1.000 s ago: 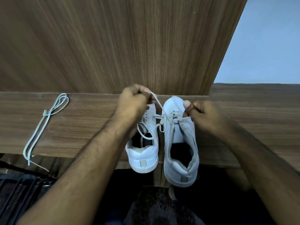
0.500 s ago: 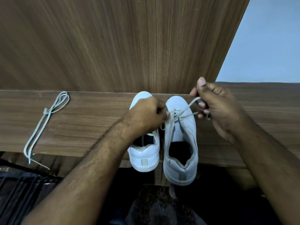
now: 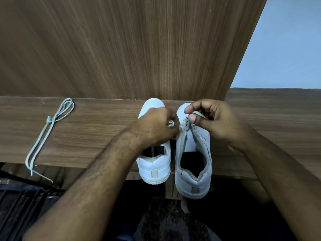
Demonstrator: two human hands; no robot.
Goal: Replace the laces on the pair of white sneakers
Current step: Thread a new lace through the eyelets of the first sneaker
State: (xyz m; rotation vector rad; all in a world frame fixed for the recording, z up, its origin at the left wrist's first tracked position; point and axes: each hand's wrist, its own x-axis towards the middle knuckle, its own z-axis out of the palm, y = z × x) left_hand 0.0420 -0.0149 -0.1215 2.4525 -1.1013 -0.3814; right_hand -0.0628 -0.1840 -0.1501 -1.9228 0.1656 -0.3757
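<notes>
While both sneakers stand side by side at centre frame, toes toward the wood panel (image 3: 121, 46) and heels over the near edge of the worktop (image 3: 97, 136), the hands work at the right sneaker (image 3: 192, 153). The left hand (image 3: 156, 126) is curled round a bit of its lace (image 3: 184, 129), covering the front of the left sneaker (image 3: 153, 169). The right hand (image 3: 213, 119) pinches another strand between thumb and fingers above the toe. A spare lace (image 3: 46, 129), knotted, lies at left of frame, ends hanging off the worktop's edge.
</notes>
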